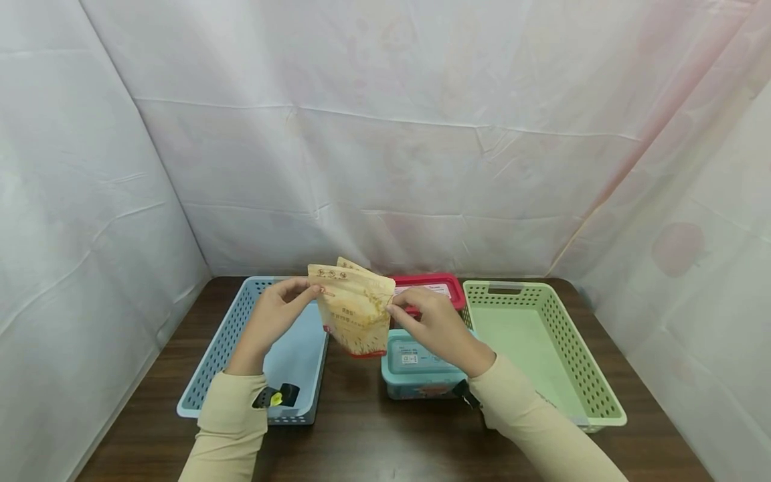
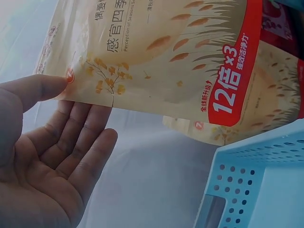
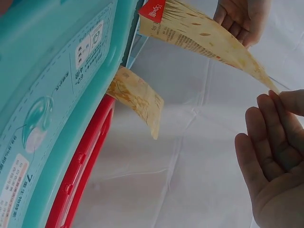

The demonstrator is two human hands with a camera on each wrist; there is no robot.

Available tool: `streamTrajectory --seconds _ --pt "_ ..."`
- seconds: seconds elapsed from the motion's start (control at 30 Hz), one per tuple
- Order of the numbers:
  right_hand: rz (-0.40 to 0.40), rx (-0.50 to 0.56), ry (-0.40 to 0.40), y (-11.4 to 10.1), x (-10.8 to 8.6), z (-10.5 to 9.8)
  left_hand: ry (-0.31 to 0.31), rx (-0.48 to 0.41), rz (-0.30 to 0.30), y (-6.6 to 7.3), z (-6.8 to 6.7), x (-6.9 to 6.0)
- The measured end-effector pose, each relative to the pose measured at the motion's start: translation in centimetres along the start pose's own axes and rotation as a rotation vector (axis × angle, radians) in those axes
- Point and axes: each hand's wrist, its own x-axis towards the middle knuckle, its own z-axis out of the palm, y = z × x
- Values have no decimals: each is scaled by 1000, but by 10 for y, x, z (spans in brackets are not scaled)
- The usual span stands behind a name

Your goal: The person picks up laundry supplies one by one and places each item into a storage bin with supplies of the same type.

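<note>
Both hands hold up a cream-coloured pouch [image 1: 355, 311] with a red band along its bottom, above the table between two baskets. At the pouch's upper left edge, my left hand [image 1: 280, 311] pinches it between thumb and fingers; the left wrist view shows the thumb on the pouch [image 2: 142, 61] front. My right hand [image 1: 430, 321] pinches the opposite edge, and in the right wrist view that hand [image 3: 280, 156] has the pouch's corner between thumb and fingertips. Behind it stands a second, similar pouch [image 3: 137, 97], partly hidden in the head view.
A blue perforated basket [image 1: 295, 375] stands at left, a green one [image 1: 518, 355] at right. Between them are a teal lidded box [image 1: 415, 361] near my right forearm and a red-lidded box [image 1: 442, 284] behind it. White curtains surround the dark wooden table [image 1: 361, 442].
</note>
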Motion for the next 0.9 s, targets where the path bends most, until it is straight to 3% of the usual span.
streamTrajectory --seconds 0.3,0.47,0.6,0.9 --pt "46 12 32 3 4 1 -18 -70 5 -5 -3 0" --pt "47 33 39 9 7 3 -23 -116 -35 -6 -5 -4" --pt "120 107 19 13 8 4 -18 -155 -51 -8 -5 -6" --pt "306 309 30 17 15 9 19 -269 -15 -12 -7 -4"
